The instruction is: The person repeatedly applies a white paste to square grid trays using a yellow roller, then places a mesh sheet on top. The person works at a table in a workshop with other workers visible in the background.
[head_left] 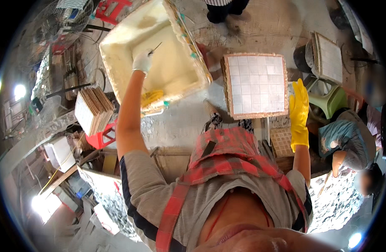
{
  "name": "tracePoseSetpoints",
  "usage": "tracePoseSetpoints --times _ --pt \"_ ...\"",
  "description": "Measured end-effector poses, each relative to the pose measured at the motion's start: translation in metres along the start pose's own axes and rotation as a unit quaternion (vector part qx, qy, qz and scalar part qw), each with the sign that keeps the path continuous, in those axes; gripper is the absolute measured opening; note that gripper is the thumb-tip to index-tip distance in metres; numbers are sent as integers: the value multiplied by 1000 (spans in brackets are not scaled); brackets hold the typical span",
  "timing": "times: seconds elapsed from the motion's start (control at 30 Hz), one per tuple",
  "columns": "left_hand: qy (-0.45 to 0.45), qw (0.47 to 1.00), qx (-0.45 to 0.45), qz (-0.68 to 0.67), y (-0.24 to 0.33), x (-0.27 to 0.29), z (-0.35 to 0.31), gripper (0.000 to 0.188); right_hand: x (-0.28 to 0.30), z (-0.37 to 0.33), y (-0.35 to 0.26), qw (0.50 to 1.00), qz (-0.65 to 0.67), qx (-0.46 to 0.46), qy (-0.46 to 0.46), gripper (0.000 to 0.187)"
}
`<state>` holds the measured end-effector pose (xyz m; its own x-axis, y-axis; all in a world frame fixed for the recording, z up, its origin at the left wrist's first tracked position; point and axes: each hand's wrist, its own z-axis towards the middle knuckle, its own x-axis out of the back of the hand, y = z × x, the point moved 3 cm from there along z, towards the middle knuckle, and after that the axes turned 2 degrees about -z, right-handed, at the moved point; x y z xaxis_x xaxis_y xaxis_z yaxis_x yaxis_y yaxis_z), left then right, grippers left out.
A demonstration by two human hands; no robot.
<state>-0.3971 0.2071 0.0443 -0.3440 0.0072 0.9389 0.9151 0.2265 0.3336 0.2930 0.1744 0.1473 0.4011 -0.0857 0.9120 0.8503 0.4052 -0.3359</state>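
My left hand (142,62), in a whitish glove, is closed round a thin dark pointed tool (157,46). It is over a large pale foam box (203,80) with a yellowish inside. A crumpled yellow thing (152,97), perhaps a rubber glove, lies at the box's near side. My right hand (299,107) wears a yellow rubber glove, its fingers stretched out. Just left of that hand is a stack of square boards (257,84), the top one covered in a grid of pale tiles. Whether the right hand touches its edge I cannot tell.
Tilted tiled boards (92,111) rest on a red stool (101,135) at left. More boards (328,58) stand at the far right above a green stool (326,98). A person (348,138) bends at right; another person's legs (226,10) show at the far side.
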Motion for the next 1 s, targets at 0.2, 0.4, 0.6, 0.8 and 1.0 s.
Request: tracePoseSetpoints --times 0.2,0.4,0.6,0.8,1.0 --pt "-71 996 28 42 -20 -49 75 26 29 56 -125 998 10 59 -26 46" --pt "-138 983 -74 100 -32 -39 40 25 26 123 -233 983 129 130 2 54" --pt "-197 954 -83 208 -46 -27 12 26 -107 179 -388 956 200 188 -100 92" --pt "-140 986 -45 74 -49 3 -20 25 -324 242 -362 869 -168 82 -458 91" --pt "-135 990 6 50 -43 22 -45 22 -350 223 -355 870 64 -73 -484 82"
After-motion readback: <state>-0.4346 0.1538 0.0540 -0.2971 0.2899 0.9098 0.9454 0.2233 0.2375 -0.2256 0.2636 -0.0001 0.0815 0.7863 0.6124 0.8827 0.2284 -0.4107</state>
